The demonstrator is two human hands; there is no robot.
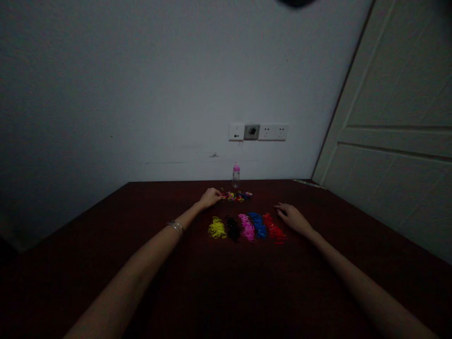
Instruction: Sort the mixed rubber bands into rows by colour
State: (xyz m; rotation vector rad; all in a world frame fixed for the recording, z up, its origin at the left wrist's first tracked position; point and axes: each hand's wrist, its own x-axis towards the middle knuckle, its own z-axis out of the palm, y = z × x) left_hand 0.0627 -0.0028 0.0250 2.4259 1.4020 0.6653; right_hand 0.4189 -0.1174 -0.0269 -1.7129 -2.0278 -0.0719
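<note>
My left hand (pixel 211 197) reaches to the left end of a mixed-colour pile of small bands (pixel 240 196), its fingertips pinched together; what they hold is too small to make out. Resting on the dark table right of the sorted piles, my right hand (pixel 291 217) has its fingers apart and holds nothing. Between my forearms lie a yellow pile (pixel 216 228), a black pile (pixel 233 229), a pink pile (pixel 247 227), a blue pile (pixel 257 225) and a red pile (pixel 274 229), side by side. The red pile is nearest to my right hand.
A small clear bottle with a pink top (pixel 236 176) stands behind the mixed pile, near the wall. Sockets (pixel 273 132) are set in the wall above the dark red table (pixel 226 292). A pale door (pixel 395 141) stands at the right.
</note>
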